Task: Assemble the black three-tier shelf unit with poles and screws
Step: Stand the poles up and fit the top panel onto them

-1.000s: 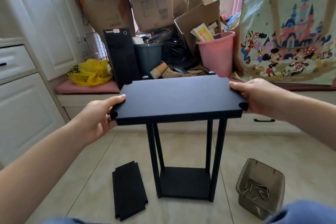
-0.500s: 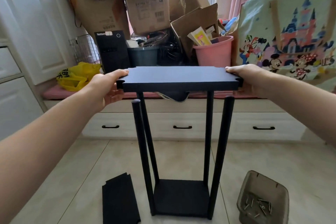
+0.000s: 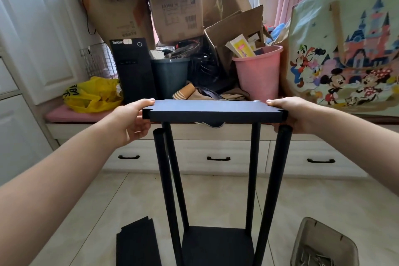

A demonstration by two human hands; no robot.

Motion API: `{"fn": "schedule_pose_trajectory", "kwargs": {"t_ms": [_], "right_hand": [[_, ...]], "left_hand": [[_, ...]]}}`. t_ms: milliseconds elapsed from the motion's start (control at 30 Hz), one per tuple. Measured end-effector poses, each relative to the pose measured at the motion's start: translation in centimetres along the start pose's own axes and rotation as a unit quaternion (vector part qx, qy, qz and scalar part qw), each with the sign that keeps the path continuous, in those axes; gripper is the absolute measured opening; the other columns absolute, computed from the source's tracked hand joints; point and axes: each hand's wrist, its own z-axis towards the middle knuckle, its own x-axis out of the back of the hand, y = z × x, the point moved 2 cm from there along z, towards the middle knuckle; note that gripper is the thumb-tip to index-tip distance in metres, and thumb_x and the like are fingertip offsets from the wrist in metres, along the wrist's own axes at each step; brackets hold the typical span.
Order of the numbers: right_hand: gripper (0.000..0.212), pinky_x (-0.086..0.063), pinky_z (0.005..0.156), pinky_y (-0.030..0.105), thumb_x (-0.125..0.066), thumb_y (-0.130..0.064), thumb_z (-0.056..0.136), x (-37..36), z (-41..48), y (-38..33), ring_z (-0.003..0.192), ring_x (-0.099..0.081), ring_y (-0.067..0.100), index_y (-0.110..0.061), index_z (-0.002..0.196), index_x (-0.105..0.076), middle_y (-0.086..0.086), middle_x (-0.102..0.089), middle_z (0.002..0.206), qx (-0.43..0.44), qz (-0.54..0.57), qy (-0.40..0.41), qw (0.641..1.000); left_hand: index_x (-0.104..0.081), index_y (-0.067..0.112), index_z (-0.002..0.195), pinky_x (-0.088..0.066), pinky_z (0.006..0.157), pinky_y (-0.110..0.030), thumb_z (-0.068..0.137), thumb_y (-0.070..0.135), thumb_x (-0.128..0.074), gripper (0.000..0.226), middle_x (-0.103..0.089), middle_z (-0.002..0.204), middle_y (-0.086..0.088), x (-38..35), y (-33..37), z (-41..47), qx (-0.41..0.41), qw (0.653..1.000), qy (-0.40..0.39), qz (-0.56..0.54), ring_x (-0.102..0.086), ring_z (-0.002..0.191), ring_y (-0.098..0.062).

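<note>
Between left grip [image 3: 132,119] and right grip [image 3: 296,114], each pinching an end, hangs the shelf board [image 3: 216,110] (above the poles [image 3: 166,179]).

We have one wide-angle view only, worn on the head, facing forward and tilted down. It sits close to the shelf board [image 3: 216,111] at centre, a little above its level. The floor [image 3: 216,196] spreads near and below, and the cluttered window seat [image 3: 64,114] lies far across.

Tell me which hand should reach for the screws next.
Right, likely: the screw tray lies on the floor below the right hand, while the left hand grips the other end of the board.
</note>
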Motion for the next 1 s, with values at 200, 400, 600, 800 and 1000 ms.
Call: {"fn": "schedule_pose_trajectory", "kwargs": {"t_ms": [200, 400, 600, 800, 1000], "right_hand": [[0.020, -0.046, 0.060, 0.030, -0.062, -0.032, 0.097, 0.4, 0.9, 0.3, 0.063, -0.052, 0.016, -0.015, 0.088, -0.058, 0.004, -0.057, 0.075, -0.002, -0.022, 0.019, 1.000], [0.021, -0.048, 0.061, 0.031, -0.063, -0.034, 0.096, 0.5, 1.4, 0.6, 0.063, -0.055, 0.015, -0.014, 0.092, -0.060, 0.004, -0.059, 0.076, 0.017, -0.027, 0.020, 0.999], [0.020, -0.051, 0.054, 0.028, -0.063, -0.032, 0.096, 0.4, 1.3, 0.6, 0.063, -0.056, 0.014, -0.012, 0.098, -0.059, 0.004, -0.058, 0.080, 0.034, -0.012, 0.009, 0.999], [0.020, -0.051, 0.039, 0.022, -0.061, -0.033, 0.098, 0.2, 0.9, 0.3, 0.064, -0.056, 0.017, -0.013, 0.097, -0.057, 0.007, -0.058, 0.082, 0.024, -0.031, 0.022, 0.999], [0.019, -0.051, 0.042, 0.023, -0.062, -0.030, 0.097, 0.2, 0.9, 0.5, 0.065, -0.056, 0.017, -0.012, 0.097, -0.059, 0.006, -0.058, 0.085, 0.021, -0.001, 0.028, 0.999]], "left_hand": [[-0.063, 0.018, 0.103, -0.053, 0.054, -0.024, 0.091, 0.038, -0.073, 0.026, -0.060, 0.071, -0.004, -0.7, -0.5, 0.3, -0.010, 1.000, -0.005, 0.006, -0.054, 0.061, -0.015], [-0.065, 0.016, 0.114, -0.052, 0.075, -0.031, 0.093, 0.036, -0.070, 0.029, -0.066, 0.077, -0.005, -0.8, -1.6, 0.4, -0.006, 1.000, -0.018, 0.016, -0.060, 0.074, -0.018], [-0.065, 0.015, 0.118, -0.053, 0.076, -0.032, 0.095, 0.037, -0.068, 0.032, -0.067, 0.080, -0.003, -0.9, -2.5, 0.6, -0.006, 1.000, -0.018, 0.009, -0.063, 0.076, -0.018], [-0.065, 0.010, 0.114, -0.053, 0.075, -0.031, 0.095, 0.041, -0.067, 0.036, -0.068, 0.080, -0.005, -0.7, -2.4, 1.0, -0.023, 0.999, -0.004, 0.038, -0.063, 0.077, -0.019], [-0.057, 0.008, 0.116, -0.057, 0.054, -0.028, 0.104, 0.046, -0.048, 0.041, -0.073, 0.069, -0.010, -1.2, -2.6, 0.1, -0.006, 0.996, -0.071, 0.046, -0.075, 0.065, -0.026]]}}
